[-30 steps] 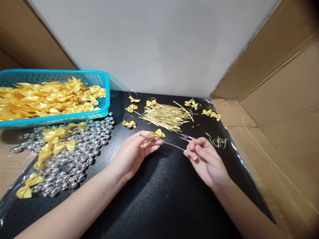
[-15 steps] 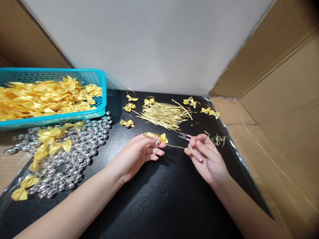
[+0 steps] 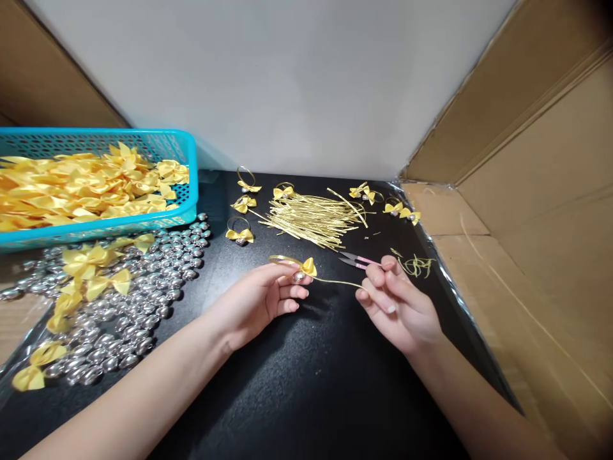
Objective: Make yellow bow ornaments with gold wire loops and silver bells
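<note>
The left hand [image 3: 258,294] pinches a yellow satin bow [image 3: 309,266] bearing a silver bead [image 3: 299,276], while the half-curled right hand [image 3: 405,308] grips its thin gold cord [image 3: 338,282].

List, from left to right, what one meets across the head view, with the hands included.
Turquoise perforated plastic basket, left hand, small yellow fabric bow it holds, pink-handled metal snips, right hand.

The left fingers [image 3: 290,292] cover part of the yellow bow [image 3: 309,266]. The right fingers [image 3: 380,298] hide the golden cord's [image 3: 335,281] far-right end and the snips' [image 3: 360,259] rear — whether they touch the snips is unclear. The turquoise basket [image 3: 105,223] is cut off at left — its near-side marks [image 3: 158,222] blurred.
</note>
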The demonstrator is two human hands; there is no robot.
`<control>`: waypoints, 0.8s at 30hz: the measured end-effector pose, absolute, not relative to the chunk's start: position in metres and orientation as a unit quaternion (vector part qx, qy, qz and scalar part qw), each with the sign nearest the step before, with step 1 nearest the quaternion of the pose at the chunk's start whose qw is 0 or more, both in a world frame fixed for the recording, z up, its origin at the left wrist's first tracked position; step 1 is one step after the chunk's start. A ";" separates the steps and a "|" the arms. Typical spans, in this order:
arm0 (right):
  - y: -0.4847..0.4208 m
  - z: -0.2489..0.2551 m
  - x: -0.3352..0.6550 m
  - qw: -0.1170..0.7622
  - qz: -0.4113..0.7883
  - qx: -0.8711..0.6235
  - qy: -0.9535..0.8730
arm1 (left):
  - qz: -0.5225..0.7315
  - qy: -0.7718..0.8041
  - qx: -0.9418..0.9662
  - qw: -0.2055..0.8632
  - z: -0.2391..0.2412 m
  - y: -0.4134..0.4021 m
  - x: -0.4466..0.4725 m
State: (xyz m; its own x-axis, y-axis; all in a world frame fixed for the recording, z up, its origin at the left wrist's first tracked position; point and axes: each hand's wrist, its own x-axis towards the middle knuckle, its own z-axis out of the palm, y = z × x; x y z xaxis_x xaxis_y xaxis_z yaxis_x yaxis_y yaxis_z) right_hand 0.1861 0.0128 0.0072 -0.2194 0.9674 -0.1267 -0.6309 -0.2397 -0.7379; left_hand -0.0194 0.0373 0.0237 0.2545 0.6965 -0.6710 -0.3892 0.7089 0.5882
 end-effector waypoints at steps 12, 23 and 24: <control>0.015 0.010 0.185 0.564 0.712 -0.315 -0.276 | 0.300 0.493 0.173 0.798 0.020 0.033 -0.017; 0.001 -0.004 0.170 0.557 0.626 -0.374 -0.397 | 0.329 0.487 0.295 0.753 0.013 0.017 -0.007; 0.002 -0.001 0.170 0.567 0.630 -0.366 -0.384 | 0.337 0.489 0.308 0.743 0.013 0.016 -0.007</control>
